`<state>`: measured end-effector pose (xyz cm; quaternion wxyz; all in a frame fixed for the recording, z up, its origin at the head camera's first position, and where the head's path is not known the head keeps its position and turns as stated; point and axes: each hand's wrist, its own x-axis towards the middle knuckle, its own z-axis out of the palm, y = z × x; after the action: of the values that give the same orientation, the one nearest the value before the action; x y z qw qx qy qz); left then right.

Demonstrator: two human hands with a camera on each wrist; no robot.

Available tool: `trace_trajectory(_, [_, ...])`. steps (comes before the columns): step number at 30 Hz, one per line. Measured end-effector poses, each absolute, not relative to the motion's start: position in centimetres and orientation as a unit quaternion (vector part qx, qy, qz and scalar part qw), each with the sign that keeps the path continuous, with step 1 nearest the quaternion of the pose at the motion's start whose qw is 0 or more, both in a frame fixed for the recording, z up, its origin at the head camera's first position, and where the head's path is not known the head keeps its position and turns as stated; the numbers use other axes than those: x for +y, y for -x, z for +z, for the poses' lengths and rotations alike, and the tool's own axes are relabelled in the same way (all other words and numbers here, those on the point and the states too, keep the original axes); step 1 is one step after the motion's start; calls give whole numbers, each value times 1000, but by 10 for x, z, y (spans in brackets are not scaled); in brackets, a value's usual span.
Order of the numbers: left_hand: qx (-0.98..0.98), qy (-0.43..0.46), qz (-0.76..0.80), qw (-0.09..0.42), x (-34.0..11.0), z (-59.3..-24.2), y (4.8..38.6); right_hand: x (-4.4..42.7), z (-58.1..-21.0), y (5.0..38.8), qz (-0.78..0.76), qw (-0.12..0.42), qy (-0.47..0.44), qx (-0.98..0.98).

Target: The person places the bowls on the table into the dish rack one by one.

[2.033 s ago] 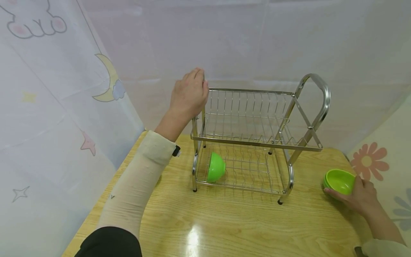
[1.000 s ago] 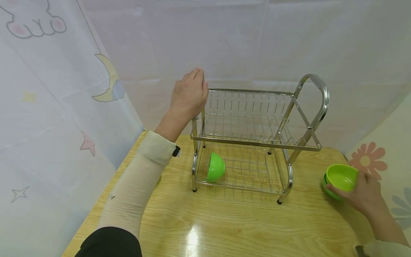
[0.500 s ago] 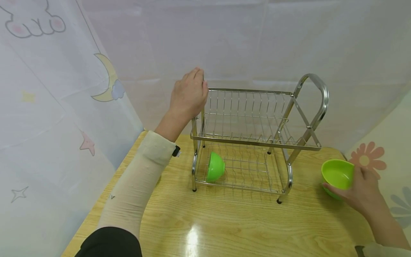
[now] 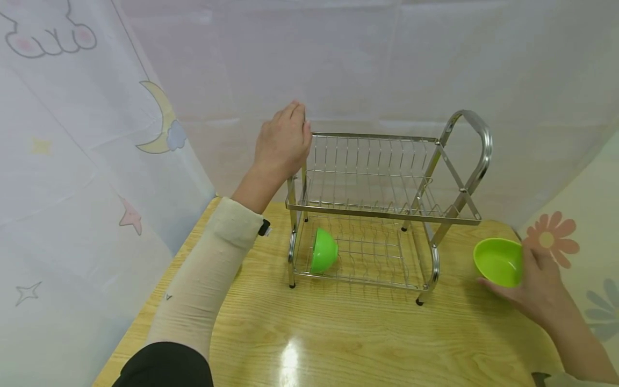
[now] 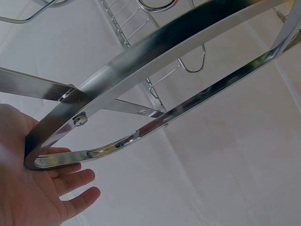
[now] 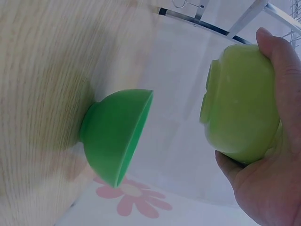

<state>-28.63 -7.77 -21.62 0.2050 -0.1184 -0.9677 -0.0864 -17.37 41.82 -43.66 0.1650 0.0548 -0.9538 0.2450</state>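
Note:
My left hand [image 4: 282,141] lies over the curved left end of the steel dish rack [image 4: 382,215]. In the left wrist view its palm is against the curved rail [image 5: 56,127], and the fingers stretch out rather than wrap it. At the right, my right hand [image 4: 544,287] holds a yellow-green bowl [image 4: 498,263] by its side, thumb and fingers on opposite sides. The right wrist view shows that bowl off the table, apart from a darker green bowl [image 6: 115,132] standing on the wood. From the head view this second bowl is hidden.
Another green bowl [image 4: 324,251] stands on its side at the left of the rack's lower tier. The rack stands on a wooden table [image 4: 338,338]. Printed cloth [image 4: 362,64] encloses the back and sides.
My right hand has lifted the yellow-green bowl out of the green one below it and carried it left, toward the rack. My left hand has stayed on the rack.

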Motion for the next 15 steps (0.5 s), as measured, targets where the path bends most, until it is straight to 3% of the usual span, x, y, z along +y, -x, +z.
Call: trace_trajectory(15, [-966,123,-89,209,-79,-217,286,396,-423,164,236,206,-113,-943])
